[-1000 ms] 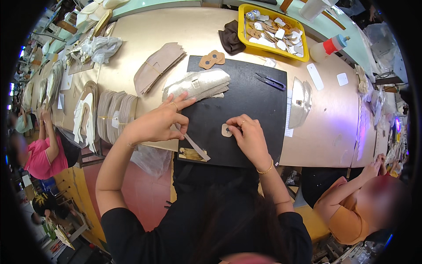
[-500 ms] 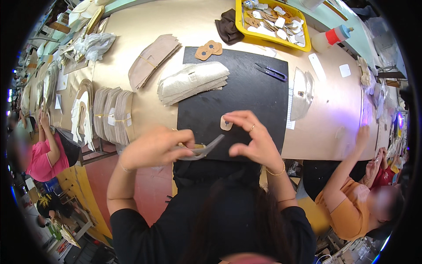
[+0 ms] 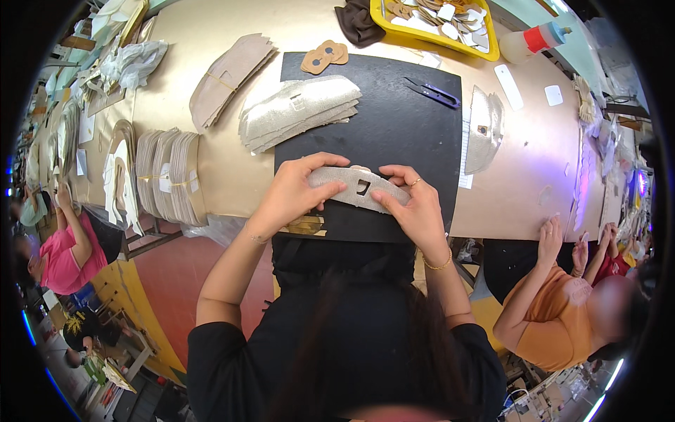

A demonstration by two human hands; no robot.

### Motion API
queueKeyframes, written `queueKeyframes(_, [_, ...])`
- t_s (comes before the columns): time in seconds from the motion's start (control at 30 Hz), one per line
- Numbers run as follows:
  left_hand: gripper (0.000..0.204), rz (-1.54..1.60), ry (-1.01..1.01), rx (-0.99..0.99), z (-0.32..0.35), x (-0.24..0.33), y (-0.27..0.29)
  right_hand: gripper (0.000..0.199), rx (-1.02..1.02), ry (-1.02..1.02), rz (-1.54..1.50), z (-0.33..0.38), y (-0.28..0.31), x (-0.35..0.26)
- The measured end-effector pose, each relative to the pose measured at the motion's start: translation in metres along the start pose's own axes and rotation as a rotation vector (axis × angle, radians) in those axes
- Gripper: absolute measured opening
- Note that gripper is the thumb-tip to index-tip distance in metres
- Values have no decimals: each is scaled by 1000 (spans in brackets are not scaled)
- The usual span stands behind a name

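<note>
Between my two hands, over the front part of the black mat [image 3: 415, 130], is a curved silver-grey shoe-upper piece [image 3: 351, 178] with a small squarish cut-out in its middle. My left hand [image 3: 301, 188] grips the left end, thumb on top and fingers behind. At the other end my right hand [image 3: 413, 207] pinches it, thumb on the face. A small tan patch [image 3: 361, 169] peeks out behind the upper edge, mostly hidden. Farther back on the mat lie a fanned stack of shiny pale upper pieces [image 3: 299, 109] and several tan patches with dark dots [image 3: 325, 56].
Purple-handled thread snips [image 3: 434, 93] lie on the mat's right. Beyond are a yellow tray [image 3: 496, 49] of small pieces and a red-banded bottle [image 3: 531, 42]. Bundled pieces [image 3: 169, 176] stand left. People sit at both sides; one in orange [image 3: 548, 323] is close on the right.
My left hand has brought the grey piece up from the mat's front edge and laid it over the small patch. My right hand, spread by the patch before, now holds the piece's right end.
</note>
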State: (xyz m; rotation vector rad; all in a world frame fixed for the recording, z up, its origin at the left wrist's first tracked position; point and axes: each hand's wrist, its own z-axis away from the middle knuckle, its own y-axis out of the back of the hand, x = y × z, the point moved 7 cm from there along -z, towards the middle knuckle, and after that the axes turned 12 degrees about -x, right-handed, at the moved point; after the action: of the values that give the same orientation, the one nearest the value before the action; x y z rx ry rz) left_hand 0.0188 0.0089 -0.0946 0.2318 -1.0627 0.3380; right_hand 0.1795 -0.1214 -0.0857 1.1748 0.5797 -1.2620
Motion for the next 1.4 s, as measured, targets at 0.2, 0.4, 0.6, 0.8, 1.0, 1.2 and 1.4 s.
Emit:
queueKeyframes(0.2, [31, -129, 2, 71, -4, -1, 5, 27, 58, 138, 153, -8, -3, -13])
queueKeyframes(0.4, [34, -70, -26, 130, -4, -5, 4, 26, 92, 149, 162, -9, -3, -13])
queueKeyframes(0.6, [34, -46, -45, 150, -5, -6, 5, 25, 105, 146, 165, -9, -4, -12])
queueKeyframes(0.8, [33, -55, 13, 139, -6, -6, 6, 24, 120, 173, 198, -9, -3, -12])
queueKeyframes(1.0, [32, -78, 15, 135, -8, -3, 6, 24, 117, 167, 206, -10, -4, -11])
queueKeyframes(1.2, [33, -82, 86, 128, -9, -6, 7, 23, 124, 159, 190, -10, -4, -11])
queueKeyframes(1.4, [32, -84, 76, 128, -8, -5, 6, 23, 129, 167, 192, -10, -4, -12])
